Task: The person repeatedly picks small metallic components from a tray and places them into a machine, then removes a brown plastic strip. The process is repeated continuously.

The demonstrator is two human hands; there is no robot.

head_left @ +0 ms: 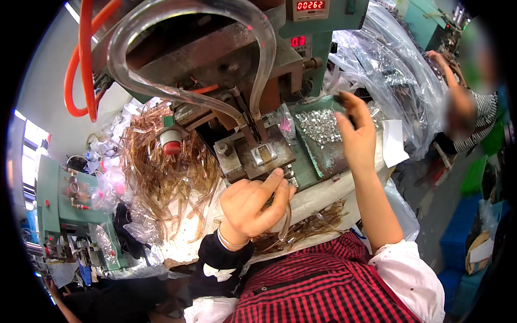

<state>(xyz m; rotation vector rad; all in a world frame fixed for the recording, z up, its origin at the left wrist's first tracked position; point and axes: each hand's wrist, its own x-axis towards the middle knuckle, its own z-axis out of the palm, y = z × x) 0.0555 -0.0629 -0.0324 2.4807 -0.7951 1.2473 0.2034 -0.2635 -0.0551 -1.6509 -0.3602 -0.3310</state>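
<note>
My left hand is closed at the front edge of the press's metal die block. A translucent brown plastic strip hangs out below its fingers; the grip itself is partly hidden. Close to the fingertips sit small shiny metal bits. My right hand hovers by the green tray, thumb and fingers curved and apart, with nothing visible between them. A heap of small silvery metal pieces lies in that tray. Two clear tubes come down to the die.
Left of the die, brown strips lie in a large tangled pile beside a red push button. More strips rest near my apron. Clear plastic bags fill the back right. A co-worker in a striped top is at the far right.
</note>
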